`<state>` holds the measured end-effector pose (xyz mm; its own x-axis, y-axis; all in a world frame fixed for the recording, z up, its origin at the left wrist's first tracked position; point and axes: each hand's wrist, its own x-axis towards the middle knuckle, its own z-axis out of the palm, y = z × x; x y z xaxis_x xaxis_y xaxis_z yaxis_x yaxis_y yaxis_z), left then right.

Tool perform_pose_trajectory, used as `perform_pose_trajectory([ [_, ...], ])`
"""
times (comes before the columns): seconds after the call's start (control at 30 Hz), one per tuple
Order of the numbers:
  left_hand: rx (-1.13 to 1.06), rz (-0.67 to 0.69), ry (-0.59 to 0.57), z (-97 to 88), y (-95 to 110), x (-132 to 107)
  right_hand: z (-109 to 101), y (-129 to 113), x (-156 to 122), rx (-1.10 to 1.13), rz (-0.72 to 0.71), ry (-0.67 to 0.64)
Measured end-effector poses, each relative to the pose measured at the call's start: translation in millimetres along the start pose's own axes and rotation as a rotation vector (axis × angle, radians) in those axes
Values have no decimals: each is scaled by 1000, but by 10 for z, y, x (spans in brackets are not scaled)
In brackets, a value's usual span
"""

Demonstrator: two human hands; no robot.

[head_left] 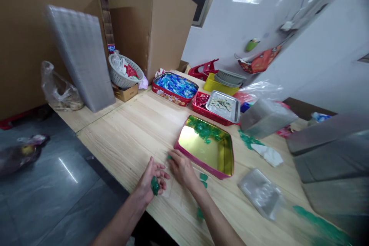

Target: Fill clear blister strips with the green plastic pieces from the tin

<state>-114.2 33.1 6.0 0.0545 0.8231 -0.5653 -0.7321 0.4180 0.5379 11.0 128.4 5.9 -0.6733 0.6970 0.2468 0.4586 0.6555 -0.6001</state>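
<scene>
Btwn L hand (147, 185), loosely curled round green pcs (155, 185), and R hand (183, 167), fingertips at green bit (169, 157) (pinch unclear), lies clear plastic (168, 189); tin (198, 148) nearer R.

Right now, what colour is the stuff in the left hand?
The stuff is dark green; head view shows it.

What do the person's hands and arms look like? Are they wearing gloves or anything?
The left hand and right hand are bare, without gloves. The left forearm and right forearm are bare too: no sleeve, watch or bracelet shows.
</scene>
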Motion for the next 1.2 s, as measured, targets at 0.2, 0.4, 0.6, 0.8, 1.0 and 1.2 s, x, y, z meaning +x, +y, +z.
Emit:
perform_pose_trajectory([
  [0.2,-29,42,-16,74,6,-55,-140,-470,-225,348,78,-159],
  [0.4,-8,151,83,166,-98,-37,-102,-695,-329,275,91,-110],
  [0.6,95,135,104,140,-86,-109,-82,-549,-393,535,199,43],
  [0.8,176,247,80,151,-95,-161,-68,-430,-521,505,176,86],
  [1.0,208,261,107,163,-155,-119,-16,-376,-624,363,95,58],
  [1.2,81,246,212,89,-82,-65,-8,-180,-376,256,114,61],
])
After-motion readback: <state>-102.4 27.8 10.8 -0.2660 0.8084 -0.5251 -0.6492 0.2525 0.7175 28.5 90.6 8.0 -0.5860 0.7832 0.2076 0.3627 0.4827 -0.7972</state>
